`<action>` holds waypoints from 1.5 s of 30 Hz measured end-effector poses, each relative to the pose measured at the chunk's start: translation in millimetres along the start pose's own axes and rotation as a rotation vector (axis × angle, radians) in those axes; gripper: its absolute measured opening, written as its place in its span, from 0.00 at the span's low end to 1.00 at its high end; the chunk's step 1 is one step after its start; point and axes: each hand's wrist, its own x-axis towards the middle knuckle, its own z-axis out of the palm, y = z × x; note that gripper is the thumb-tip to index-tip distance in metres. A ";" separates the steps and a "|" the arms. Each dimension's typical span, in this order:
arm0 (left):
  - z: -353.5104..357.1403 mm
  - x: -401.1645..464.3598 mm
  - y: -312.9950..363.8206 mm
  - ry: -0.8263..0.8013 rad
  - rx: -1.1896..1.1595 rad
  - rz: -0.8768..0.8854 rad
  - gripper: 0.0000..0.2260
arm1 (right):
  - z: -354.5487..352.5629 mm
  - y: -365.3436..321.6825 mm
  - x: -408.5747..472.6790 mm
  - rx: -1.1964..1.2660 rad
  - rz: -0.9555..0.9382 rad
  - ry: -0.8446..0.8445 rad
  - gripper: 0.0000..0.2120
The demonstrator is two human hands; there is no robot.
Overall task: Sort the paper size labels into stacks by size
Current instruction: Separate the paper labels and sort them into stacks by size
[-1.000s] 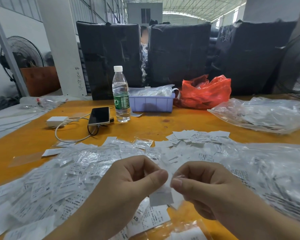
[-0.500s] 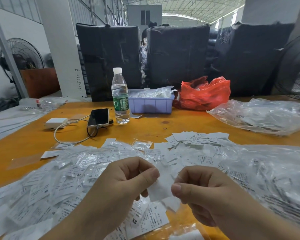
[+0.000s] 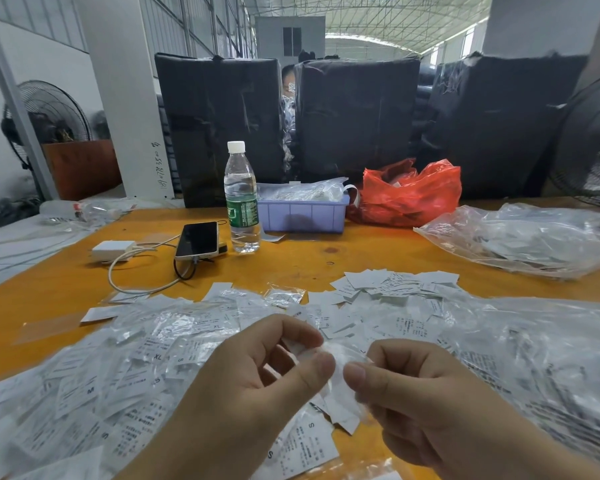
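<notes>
Many white paper size labels (image 3: 125, 372), printed S, M and XL, lie loose over the near part of the orange table (image 3: 326, 258), some in small clear sleeves. A looser heap of labels (image 3: 395, 285) lies further back at centre right. Between my hands hangs a small clear sleeve with white labels (image 3: 340, 393). My left hand (image 3: 257, 382) pinches its top between thumb and forefinger. My right hand (image 3: 416, 393) pinches the other side with thumb and curled fingers. An S label (image 3: 305, 445) lies just below them.
At the back stand a water bottle (image 3: 241, 199), a phone (image 3: 199, 240) with cable and white charger (image 3: 113, 250), a lilac bin (image 3: 302, 213) and a red bag (image 3: 409, 195). Clear plastic bags (image 3: 520, 240) cover the right side. Black wrapped bales (image 3: 219, 129) block the far edge.
The sleeve between my hands has crumpled and turned, and its top now rises above my thumbs. Both hands have stayed close together at the near centre.
</notes>
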 end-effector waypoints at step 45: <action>0.9 3.5 2.2 -0.036 -0.238 -0.073 0.17 | 10.7 -3.1 -7.1 -0.087 0.002 0.076 0.07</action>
